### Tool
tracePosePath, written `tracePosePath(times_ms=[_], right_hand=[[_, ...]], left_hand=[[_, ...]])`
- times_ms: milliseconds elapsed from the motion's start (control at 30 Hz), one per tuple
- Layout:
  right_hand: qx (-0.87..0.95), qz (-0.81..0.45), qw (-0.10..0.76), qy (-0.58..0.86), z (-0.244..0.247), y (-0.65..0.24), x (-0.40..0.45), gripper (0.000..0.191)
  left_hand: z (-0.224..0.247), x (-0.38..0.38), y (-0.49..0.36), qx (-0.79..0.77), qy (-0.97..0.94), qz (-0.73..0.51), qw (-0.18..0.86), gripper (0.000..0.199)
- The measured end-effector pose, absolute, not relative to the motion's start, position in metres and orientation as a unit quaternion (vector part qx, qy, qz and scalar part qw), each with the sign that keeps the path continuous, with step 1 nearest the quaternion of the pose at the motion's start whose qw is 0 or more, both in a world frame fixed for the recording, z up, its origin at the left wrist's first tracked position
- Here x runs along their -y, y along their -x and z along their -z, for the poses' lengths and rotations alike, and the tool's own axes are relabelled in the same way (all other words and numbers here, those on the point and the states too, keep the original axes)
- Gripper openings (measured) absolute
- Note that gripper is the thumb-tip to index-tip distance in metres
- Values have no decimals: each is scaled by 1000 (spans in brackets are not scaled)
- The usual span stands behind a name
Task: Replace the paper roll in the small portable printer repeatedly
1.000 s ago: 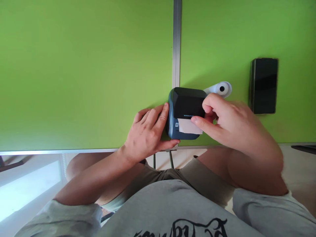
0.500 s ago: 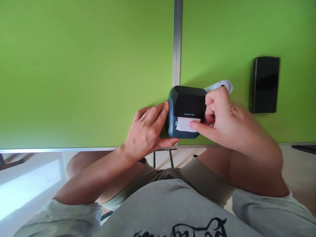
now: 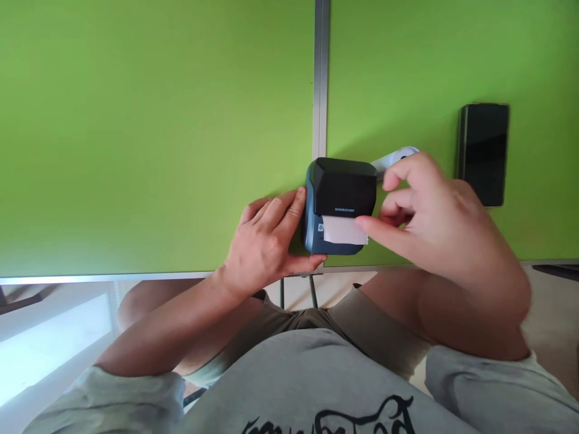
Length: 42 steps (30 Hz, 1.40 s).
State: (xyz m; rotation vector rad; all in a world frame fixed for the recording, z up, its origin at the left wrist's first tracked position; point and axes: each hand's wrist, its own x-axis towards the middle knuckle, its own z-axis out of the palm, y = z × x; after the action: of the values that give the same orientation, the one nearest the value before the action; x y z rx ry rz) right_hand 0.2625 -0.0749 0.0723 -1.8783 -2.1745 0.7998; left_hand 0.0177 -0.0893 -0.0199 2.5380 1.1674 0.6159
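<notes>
A dark blue label printer (image 3: 311, 232) with a black lid (image 3: 346, 184) sits near the table's front edge, over the seam. White label paper (image 3: 341, 229) sticks out from below the lid. My left hand (image 3: 269, 238) steadies the printer, its index finger against the left side and its thumb along the front corner. To the right, my right hand (image 3: 423, 208) is open, fingers curved and apart. Its thumb tip is over or at the paper's upper right corner; whether it touches I cannot tell. Behind the printer lies a white roll (image 3: 389, 161), partly hidden by the printer and right hand.
A black phone-like slab or box (image 3: 486, 154) lies on the green table (image 3: 158, 132) at the right. A grey metal strip (image 3: 321, 78) divides the two tabletops. My legs are below the front edge (image 3: 113, 277).
My right hand has shifted right and its fingers have spread from a tighter curl. Its thumb has drawn back from the paper's middle to its corner. My left hand stays on the printer.
</notes>
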Motion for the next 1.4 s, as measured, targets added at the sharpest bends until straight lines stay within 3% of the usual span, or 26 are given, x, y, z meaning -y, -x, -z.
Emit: tracePosePath(times_ms=[100, 233, 400, 533, 967, 1033, 1200, 1400], right_hand=[[738, -270, 64, 615, -72, -262, 72, 25], [739, -220, 110, 627, -72, -261, 71, 14], [757, -228, 39, 611, -71, -257, 70, 19], [757, -206, 38, 619, -70, -254, 70, 14], [714, -126, 247, 643, -72, -247, 74, 11], [744, -107, 223, 621, -67, -248, 70, 15], [770, -75, 47, 631, -56, -244, 61, 22], [802, -97, -14, 589, -56, -243, 57, 21]], left_hand=[[20, 89, -18, -405, -878, -216, 137, 95], [21, 89, -18, -404, -879, -215, 134, 96], [21, 90, -18, -411, -875, -210, 148, 95], [21, 90, -17, -412, -872, -202, 169, 99], [22, 90, -18, -409, -875, -207, 153, 100], [22, 90, -17, -410, -875, -203, 158, 100], [21, 90, -17, -413, -874, -204, 155, 99], [21, 91, -17, -414, -873, -196, 166, 99]])
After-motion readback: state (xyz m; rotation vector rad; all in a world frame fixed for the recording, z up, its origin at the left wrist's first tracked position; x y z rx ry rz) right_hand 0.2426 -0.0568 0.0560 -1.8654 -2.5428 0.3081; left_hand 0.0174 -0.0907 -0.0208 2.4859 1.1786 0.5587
